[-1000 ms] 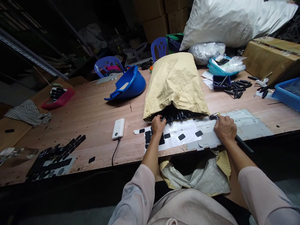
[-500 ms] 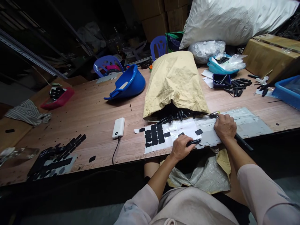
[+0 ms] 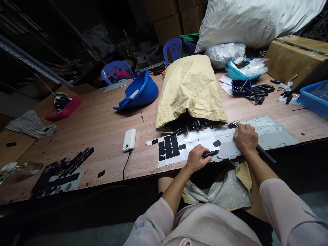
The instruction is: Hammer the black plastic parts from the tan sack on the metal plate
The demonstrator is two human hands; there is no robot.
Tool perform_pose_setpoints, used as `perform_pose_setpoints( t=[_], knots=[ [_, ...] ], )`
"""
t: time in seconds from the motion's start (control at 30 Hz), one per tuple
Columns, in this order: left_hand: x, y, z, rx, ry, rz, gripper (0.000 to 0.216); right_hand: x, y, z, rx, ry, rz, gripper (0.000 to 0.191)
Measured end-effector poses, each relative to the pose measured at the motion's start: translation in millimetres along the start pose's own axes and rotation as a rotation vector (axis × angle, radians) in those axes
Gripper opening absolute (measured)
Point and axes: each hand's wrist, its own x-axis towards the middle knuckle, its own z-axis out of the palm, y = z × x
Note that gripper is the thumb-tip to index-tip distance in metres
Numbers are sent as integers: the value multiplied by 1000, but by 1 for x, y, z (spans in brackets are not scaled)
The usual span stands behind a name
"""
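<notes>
My left hand (image 3: 197,159) is closed around a slim black pen-shaped piece (image 3: 211,153), whose tip points right over the edge of the grey board (image 3: 230,148). In my right hand (image 3: 246,138) is a hammer with a long black handle (image 3: 266,153); its small head (image 3: 233,124), yellowish at one end, rests low over the board. Left of my left hand, black rounded stickers (image 3: 168,147) sit in rows on a white backing sheet (image 3: 176,161). One loose black sticker (image 3: 217,143) lies between the hands. A tan sack (image 3: 192,89) opens toward me, with several black pieces (image 3: 196,125) at its mouth.
A white power bank (image 3: 129,140) with a cable lies to the left. Behind it sits a blue scoop-like basin (image 3: 142,89). Black strips (image 3: 77,162) lie farther left. At the right are a small dark-blue tray (image 3: 241,89), black pieces, a blue bin (image 3: 315,97) and a cardboard box (image 3: 297,63).
My left hand has shifted slightly left and up with the black piece, covering a sticker that showed above it before. My right hand stays about where it was.
</notes>
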Motion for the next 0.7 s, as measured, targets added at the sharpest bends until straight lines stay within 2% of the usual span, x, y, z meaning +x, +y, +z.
perform_pose_setpoints(
  t=[0.43,0.7],
  knots=[
    [0,-4,3,-18,-3,5,19,0,0,-1,-14,-2,5,38],
    [0,-7,5,-24,48,7,21,-1,-3,-4,-7,10,33,38]
  ],
)
